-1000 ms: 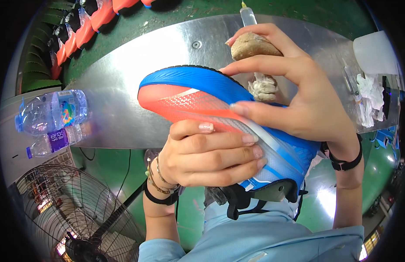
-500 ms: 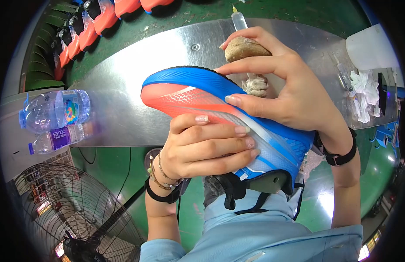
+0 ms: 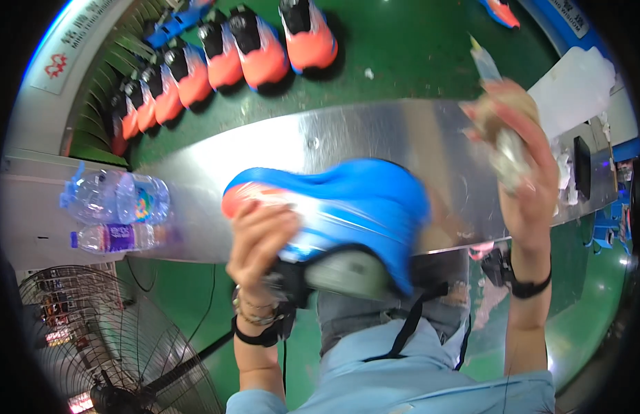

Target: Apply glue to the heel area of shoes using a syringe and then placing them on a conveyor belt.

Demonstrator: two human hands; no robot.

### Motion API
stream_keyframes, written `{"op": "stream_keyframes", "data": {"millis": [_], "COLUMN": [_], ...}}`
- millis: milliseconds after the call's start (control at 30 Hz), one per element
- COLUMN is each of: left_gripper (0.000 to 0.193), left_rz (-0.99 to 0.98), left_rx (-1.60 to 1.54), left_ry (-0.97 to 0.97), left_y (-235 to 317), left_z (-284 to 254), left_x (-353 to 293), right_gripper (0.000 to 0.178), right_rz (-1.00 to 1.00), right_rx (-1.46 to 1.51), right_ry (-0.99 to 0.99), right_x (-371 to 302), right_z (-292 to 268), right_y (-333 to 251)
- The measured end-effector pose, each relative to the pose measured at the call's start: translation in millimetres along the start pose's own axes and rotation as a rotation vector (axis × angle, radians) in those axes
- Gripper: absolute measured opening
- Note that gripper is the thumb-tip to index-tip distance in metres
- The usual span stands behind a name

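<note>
A blue, white and coral sports shoe [image 3: 347, 203] is held over the metal table by my left hand [image 3: 261, 238]. My fingers are wrapped round the upper near its coral toe; the blue sole side faces away from me and the grey-green opening faces my body. Away from the shoe, at the far right, my right hand [image 3: 530, 148] is raised and smeared by motion. It grips a tan lump [image 3: 511, 105], and a clear syringe-like tube with a yellow tip [image 3: 486, 63] sticks out beyond its fingers. A whitish lump [image 3: 510, 160] shows blurred by the palm.
Several coral shoes [image 3: 258, 58] stand in a row on the green surface beyond the metal table [image 3: 196, 155]. Two plastic bottles [image 3: 116, 196] lie at the left, above a fan [image 3: 120, 338]. A white container [image 3: 575, 86] and crumpled white paper [image 3: 567, 190] are at the right.
My right hand has left the shoe and moved right with the tan lump and tube. The shoe has turned in my left hand. The view has shifted, showing more of the shoe row.
</note>
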State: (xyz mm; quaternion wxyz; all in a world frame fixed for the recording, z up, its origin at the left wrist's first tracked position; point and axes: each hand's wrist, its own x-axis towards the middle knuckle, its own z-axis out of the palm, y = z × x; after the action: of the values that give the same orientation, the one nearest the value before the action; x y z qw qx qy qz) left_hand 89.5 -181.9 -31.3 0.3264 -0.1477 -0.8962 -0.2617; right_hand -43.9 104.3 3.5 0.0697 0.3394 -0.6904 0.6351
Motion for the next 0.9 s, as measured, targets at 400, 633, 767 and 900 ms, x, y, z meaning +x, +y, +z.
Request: {"op": "stream_keyframes", "data": {"millis": [400, 633, 767, 900], "left_gripper": [0.041, 0.073, 0.043, 0.043], "left_rz": [-0.955, -0.437, -0.518, -0.559], "left_rx": [0.432, 0.737, -0.398, -0.658], "left_ry": [0.048, 0.515, 0.052, -0.321], "left_y": [-174, -130, -106, -93], "left_z": [-110, -50, 87, 251], "left_x": [3, 62, 162, 271], "right_gripper": [0.088, 0.077, 0.07, 0.061], "right_rz": [0.067, 0.185, 0.199, 0.142], "right_rx": [0.093, 0.133, 0.213, 0.428], "right_ry": [0.503, 0.791, 0.716, 0.801], "right_x": [-156, -183, -191, -206], "right_z": [-118, -131, -135, -150], "right_y": [-4, 33, 24, -2]}}
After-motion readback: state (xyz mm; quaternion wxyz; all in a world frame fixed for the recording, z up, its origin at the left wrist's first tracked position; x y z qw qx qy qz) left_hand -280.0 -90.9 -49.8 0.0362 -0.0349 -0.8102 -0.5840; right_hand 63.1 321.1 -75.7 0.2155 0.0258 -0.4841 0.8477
